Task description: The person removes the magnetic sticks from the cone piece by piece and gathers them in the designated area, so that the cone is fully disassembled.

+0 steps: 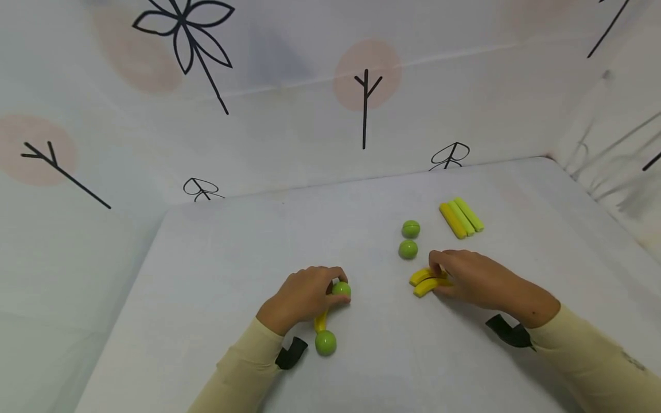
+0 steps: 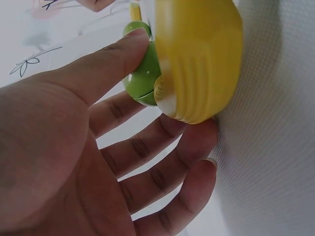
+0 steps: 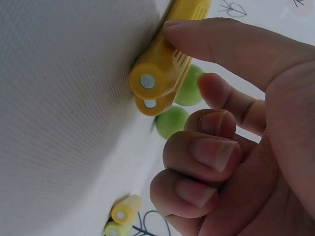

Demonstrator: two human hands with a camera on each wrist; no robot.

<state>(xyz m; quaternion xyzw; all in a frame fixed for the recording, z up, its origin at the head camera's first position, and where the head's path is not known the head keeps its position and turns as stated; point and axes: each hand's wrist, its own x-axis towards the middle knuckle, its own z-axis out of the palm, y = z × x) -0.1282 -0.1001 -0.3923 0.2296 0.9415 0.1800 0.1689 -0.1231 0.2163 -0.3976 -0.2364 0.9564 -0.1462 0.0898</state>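
With thumb and index finger my left hand (image 1: pixel 304 295) pinches a green ball (image 1: pixel 341 288), which touches one end of a curved yellow stick (image 2: pixel 202 64). That stick's other end meets another green ball (image 1: pixel 326 343) on the near side. Over at the right, my right hand (image 1: pixel 477 278) is at two curved yellow sticks (image 1: pixel 426 285) lying side by side. Its thumb (image 3: pixel 197 39) rests against the nearer one, and the index fingertip stands a little apart from them. The other fingers are curled in. Silvery discs show in the sticks' ends in the right wrist view.
Two green balls (image 1: pixel 408 249) lie just beyond the right hand. Farther back, three straight sticks (image 1: pixel 461 218), one yellow and two yellow-green, lie side by side. A white cloth (image 1: pixel 232 241) covers the table, with patterned fabric walls (image 1: pixel 289 132) behind and beside it.
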